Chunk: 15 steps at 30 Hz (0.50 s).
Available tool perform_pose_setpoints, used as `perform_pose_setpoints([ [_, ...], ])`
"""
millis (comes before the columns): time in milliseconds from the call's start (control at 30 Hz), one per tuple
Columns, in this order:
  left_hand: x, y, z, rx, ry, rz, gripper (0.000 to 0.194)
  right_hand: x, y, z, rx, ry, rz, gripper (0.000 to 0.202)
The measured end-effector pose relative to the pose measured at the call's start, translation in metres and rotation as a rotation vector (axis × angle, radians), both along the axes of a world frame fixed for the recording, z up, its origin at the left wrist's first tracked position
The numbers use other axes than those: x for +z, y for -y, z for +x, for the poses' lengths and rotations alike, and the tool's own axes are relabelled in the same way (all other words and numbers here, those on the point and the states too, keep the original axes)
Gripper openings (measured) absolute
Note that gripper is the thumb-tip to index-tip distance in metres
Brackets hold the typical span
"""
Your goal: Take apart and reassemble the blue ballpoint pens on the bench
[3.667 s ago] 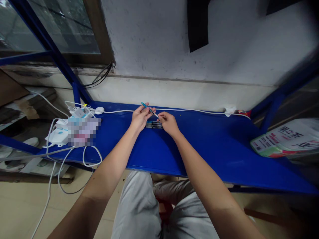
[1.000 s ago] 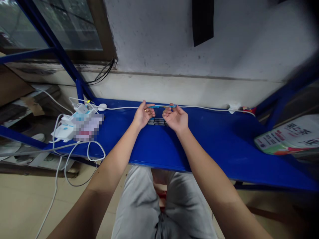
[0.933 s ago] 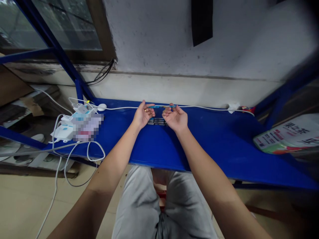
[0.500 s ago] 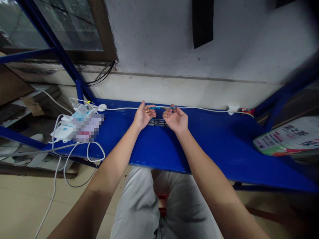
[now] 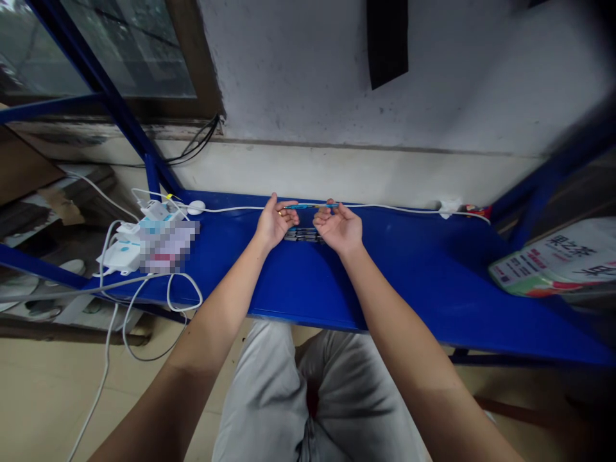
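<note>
A slim blue pen (image 5: 299,206) lies level between my two hands, above the blue bench. My left hand (image 5: 275,221) is closed on its left end with thumb and fingertips, and a ring shows on one finger. The other end, also blue, sits in the fingertips of my right hand (image 5: 339,228). A thin darker stretch shows between the two blue parts; whether they are joined I cannot tell. Below, between my hands, several more pens (image 5: 302,235) lie side by side on the bench, partly hidden by my right fingers.
White power adapters (image 5: 126,253) with looping cables sit at the bench's left end. A white cable (image 5: 399,209) runs along the back of the blue bench (image 5: 308,289). At the right stands a printed plastic package (image 5: 539,263); crumpled white tissue (image 5: 450,208) lies behind.
The view has shifted slightly. Both hands keep nearly the same pose on the pen, and a little more of its right end shows at my right fingertips.
</note>
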<state>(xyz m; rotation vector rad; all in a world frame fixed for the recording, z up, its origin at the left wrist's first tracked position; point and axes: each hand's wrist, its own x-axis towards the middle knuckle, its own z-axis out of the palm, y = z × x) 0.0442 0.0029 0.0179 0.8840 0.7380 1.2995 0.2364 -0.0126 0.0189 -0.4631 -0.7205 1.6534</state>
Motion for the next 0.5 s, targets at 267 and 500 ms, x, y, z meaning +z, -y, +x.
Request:
perform_pose_setpoints([
  [267,0.000,0.000,-0.001,0.013,-0.075,-0.003,0.072,-0.005,-0.002,0.000,-0.040,0.146,0.050,0.021],
  [500,-0.002,-0.002,-0.003,0.047,-0.179,0.034,0.069,-0.011,-0.014,0.008,-0.149,0.465,0.115,0.048],
])
